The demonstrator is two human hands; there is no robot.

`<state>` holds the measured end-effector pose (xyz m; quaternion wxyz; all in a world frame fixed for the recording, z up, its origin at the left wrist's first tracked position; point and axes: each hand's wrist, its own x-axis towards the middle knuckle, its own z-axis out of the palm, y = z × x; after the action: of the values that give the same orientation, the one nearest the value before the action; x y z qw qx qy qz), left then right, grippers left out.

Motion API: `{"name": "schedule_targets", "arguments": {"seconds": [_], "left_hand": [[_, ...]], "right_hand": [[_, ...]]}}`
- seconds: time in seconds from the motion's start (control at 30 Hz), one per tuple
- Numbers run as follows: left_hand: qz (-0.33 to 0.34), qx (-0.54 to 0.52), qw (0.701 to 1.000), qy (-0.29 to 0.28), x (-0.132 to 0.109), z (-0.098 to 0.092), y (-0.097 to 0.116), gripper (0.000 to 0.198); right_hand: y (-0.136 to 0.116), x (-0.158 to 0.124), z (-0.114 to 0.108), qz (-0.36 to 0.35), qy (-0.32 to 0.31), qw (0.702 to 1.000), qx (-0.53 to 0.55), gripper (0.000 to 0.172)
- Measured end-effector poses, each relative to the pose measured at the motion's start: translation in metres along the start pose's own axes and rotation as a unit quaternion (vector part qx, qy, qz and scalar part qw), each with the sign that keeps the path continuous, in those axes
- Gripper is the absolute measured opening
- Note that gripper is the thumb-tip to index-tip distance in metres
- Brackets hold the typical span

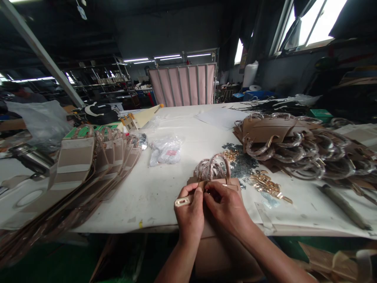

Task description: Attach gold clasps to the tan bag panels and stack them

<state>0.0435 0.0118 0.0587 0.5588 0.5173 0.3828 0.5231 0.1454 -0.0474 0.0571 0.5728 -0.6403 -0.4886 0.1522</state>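
A taupe handbag panel (213,226) hangs over the table's near edge, its rounded handle (226,167) standing up behind my hands. My left hand (191,212) is closed, thumb over fingers, on a narrow strap of the bag. The strap's pale end (183,201), with a slotted opening, sticks out to the left. My right hand (225,202) pinches at the bag's top edge, right beside my left fingertips. What sits between its fingertips is too small and hidden to make out. More plastic-wrapped handles (203,169) lie just behind this bag.
Gold metal fittings (266,184) and dark metal plates (243,167) lie in piles to the right. Stacked bag panels with wrapped handles (291,145) fill the right side. More panels (75,161) stand at left, near a clear plastic bag (166,151). A dark bar (344,206) lies at right.
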Motion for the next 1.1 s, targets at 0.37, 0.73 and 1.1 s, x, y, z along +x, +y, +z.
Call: {"name": "schedule_targets", "arguments": {"seconds": [0.37, 0.73, 1.1], "left_hand": [[0.073, 0.117, 0.990, -0.004, 0.003, -0.007, 0.001, 0.033], [-0.020, 0.174, 0.983, -0.062, 0.052, -0.012, -0.033, 0.050], [0.264, 0.408, 0.865, -0.126, 0.073, -0.021, -0.026, 0.061]], "right_hand": [[0.003, -0.001, -0.001, 0.034, 0.036, 0.984, 0.169, 0.017], [0.011, -0.019, -0.032, -0.055, 0.040, 0.995, 0.074, 0.015], [0.155, -0.056, -0.228, 0.270, 0.115, 0.855, -0.427, 0.035]]}}
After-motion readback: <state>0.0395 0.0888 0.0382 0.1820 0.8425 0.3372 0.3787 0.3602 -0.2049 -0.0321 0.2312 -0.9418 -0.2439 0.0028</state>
